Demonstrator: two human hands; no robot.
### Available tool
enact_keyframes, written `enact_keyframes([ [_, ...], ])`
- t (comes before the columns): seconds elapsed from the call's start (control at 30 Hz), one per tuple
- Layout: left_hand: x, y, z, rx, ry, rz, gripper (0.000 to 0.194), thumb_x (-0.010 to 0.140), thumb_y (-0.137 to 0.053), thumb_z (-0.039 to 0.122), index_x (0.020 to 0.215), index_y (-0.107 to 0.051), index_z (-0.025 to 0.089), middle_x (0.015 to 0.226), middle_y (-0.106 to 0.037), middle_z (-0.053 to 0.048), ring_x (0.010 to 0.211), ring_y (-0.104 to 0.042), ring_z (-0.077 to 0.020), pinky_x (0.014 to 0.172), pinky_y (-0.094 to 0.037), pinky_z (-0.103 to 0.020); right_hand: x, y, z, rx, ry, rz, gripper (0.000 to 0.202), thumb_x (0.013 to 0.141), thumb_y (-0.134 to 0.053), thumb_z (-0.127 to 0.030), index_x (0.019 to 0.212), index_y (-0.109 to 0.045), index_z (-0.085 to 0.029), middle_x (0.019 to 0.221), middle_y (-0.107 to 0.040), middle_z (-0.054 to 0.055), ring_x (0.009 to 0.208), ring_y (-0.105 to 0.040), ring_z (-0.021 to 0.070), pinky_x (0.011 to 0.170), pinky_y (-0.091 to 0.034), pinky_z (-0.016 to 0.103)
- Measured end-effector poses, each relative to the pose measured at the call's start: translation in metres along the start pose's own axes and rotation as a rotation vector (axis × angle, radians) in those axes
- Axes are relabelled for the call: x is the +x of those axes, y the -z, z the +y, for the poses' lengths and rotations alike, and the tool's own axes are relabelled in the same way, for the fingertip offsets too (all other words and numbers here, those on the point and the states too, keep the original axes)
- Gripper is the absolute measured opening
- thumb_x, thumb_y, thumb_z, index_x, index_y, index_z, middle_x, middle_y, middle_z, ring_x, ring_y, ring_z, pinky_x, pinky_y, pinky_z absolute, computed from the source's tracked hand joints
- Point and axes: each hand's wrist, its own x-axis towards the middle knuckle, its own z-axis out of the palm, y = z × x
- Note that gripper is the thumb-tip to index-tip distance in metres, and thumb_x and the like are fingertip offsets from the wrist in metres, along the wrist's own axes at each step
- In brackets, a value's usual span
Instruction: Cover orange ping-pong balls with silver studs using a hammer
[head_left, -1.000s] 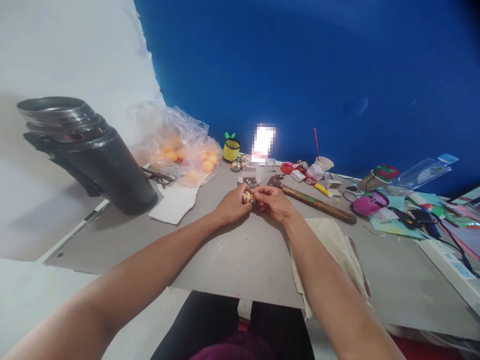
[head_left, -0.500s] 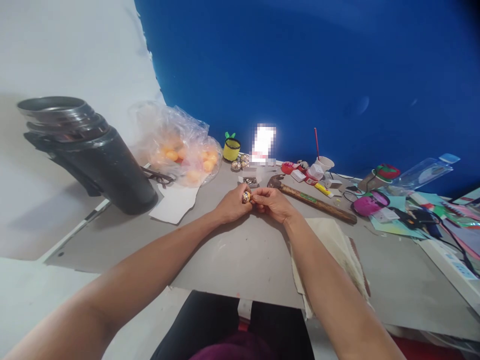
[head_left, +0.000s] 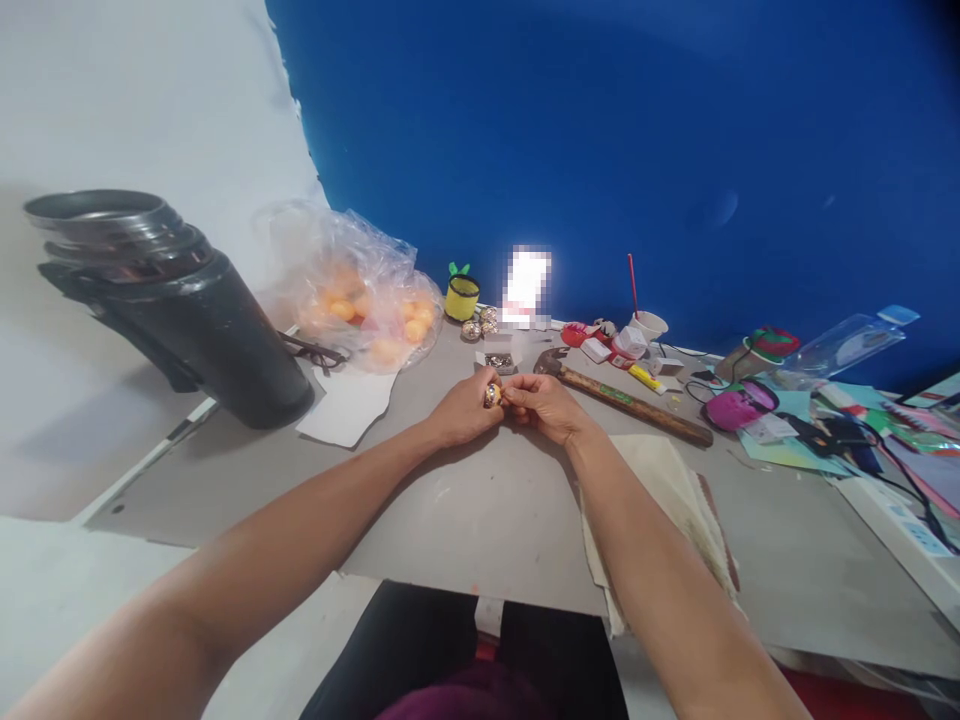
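My left hand (head_left: 466,408) is closed around a small ball (head_left: 492,395) covered with shiny studs, with some yellow-orange showing on its right side. Against that side my right hand (head_left: 544,404) pinches its thumb and fingers together; whatever is between the fingertips is too small to make out. Just behind the hands lies a small open box (head_left: 498,360) with shiny metal bits inside. Several similar studded balls (head_left: 471,330) sit farther back, beside a yellow pot (head_left: 462,297).
A hammer (head_left: 637,405) lies right of my hands, above a cream cloth (head_left: 656,490). A dark flask (head_left: 202,310) and a plastic bag of orange balls (head_left: 360,300) stand left. Pink pouch (head_left: 741,405), white cup (head_left: 649,325) and papers lie right.
Both hands keep nearly the same place and hold on the ball. The view has shifted very slightly.
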Motion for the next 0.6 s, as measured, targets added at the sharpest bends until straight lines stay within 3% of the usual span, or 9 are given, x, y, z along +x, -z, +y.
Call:
enact_keyframes([
  [0.6,0.0012,0.0025,0.0028,-0.013,0.015,-0.031,0.019,0.071,-0.060,0.023,0.086,-0.049,0.022,0.080,-0.061,0.001,0.071,-0.055,-0.0176,0.061,-0.037,-0.030,0.0034,0.0032,0.0072,-0.119,0.069,0.021,0.040,0.060,-0.093,-0.047,0.074,-0.071,-0.017,0.066,-0.060,-0.001,0.055,-0.044,0.0074,0.050,-0.029,0.022],
])
